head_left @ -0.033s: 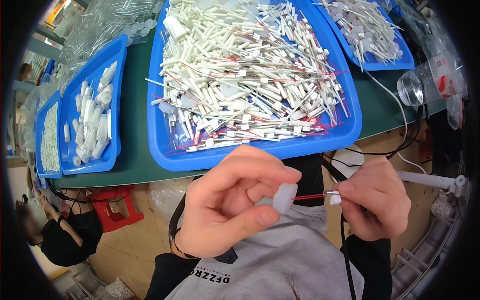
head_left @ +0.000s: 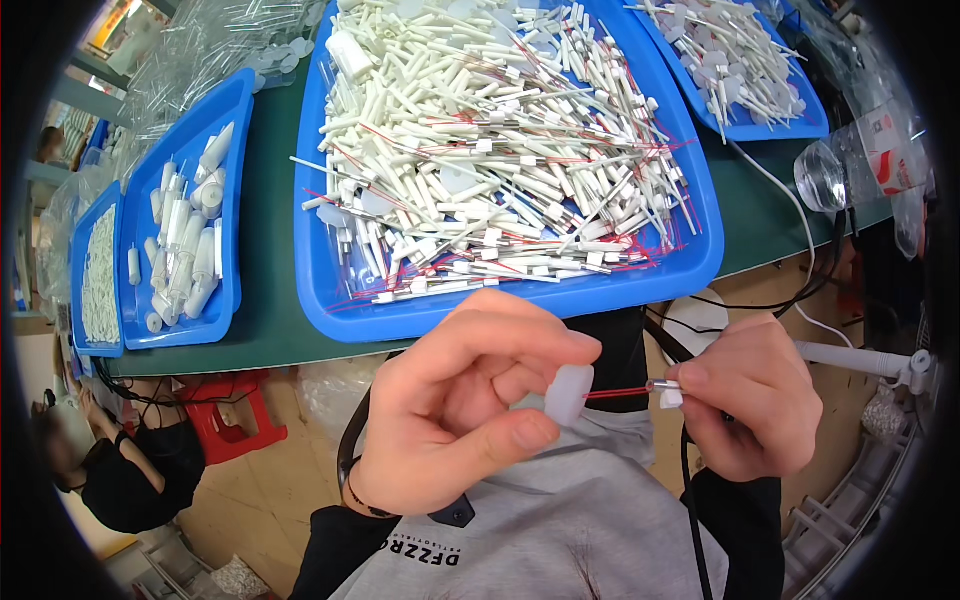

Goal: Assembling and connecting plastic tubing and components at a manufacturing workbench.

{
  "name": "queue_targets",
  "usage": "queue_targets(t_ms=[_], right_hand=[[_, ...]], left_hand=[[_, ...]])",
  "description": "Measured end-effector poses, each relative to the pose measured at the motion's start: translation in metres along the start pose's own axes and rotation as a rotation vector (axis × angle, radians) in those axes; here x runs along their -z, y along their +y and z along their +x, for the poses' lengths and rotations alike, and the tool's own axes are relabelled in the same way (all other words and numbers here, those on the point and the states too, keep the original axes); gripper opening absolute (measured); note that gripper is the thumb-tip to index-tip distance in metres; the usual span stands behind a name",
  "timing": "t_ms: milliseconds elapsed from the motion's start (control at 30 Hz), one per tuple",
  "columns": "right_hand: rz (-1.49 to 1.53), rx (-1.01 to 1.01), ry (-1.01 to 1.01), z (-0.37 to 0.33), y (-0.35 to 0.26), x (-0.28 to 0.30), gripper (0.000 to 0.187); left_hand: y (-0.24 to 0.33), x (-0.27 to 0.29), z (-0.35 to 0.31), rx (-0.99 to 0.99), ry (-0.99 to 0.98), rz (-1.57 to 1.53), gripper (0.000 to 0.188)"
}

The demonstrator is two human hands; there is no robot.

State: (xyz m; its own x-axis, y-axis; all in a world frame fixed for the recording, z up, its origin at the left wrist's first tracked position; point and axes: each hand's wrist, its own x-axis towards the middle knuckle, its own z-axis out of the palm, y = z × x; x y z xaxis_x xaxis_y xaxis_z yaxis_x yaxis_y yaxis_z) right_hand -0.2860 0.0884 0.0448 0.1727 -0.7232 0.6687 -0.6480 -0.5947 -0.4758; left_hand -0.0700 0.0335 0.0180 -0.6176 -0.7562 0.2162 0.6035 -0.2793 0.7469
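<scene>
My left hand point(head_left: 465, 405) pinches a translucent white plastic disc point(head_left: 569, 395) between thumb and curled fingers. Two thin red wires point(head_left: 617, 393) run from the disc to a small silver metal cylinder point(head_left: 661, 386), held by my right hand point(head_left: 750, 400) between thumb and forefinger. A small white plug point(head_left: 671, 399) sits against the cylinder at the right fingertips. Both hands are in front of my grey shirt, just off the near edge of a large blue tray point(head_left: 440, 325). In that tray lie many white sticks point(head_left: 420, 110) and red-wired metal pieces with white plugs point(head_left: 540, 270).
A blue tray point(head_left: 238, 200) of white tubes and a smaller blue tray point(head_left: 80, 345) stand at left on the green table point(head_left: 270, 200). Another blue tray point(head_left: 790, 131) is at far right, near a clear bottle point(head_left: 850, 165). A red stool point(head_left: 235, 420) and another person point(head_left: 135, 470) are at left.
</scene>
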Motion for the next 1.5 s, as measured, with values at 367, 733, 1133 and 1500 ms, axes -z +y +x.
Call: queue_targets(t_ms=[367, 733, 1133, 1500], right_hand=[[-0.154, 0.054, -0.039, -0.001, -0.003, 0.005, 0.030], [-0.226, 0.124, -0.017, -0.004, -0.006, -0.001, 0.032], [-0.205, 0.216, 0.026, -0.005, 0.000, -0.010, 0.031], [-0.209, 0.201, 0.014, -0.007, -0.001, -0.012, 0.034]], left_hand=[[0.001, -0.003, 0.001, 0.014, 0.101, 0.179, 0.039], [-0.001, -0.012, 0.006, 0.026, 0.187, 0.371, 0.041], [0.000, -0.013, 0.001, 0.078, 0.082, 0.438, 0.041], [-0.001, -0.010, 0.001, 0.069, 0.054, 0.452, 0.040]])
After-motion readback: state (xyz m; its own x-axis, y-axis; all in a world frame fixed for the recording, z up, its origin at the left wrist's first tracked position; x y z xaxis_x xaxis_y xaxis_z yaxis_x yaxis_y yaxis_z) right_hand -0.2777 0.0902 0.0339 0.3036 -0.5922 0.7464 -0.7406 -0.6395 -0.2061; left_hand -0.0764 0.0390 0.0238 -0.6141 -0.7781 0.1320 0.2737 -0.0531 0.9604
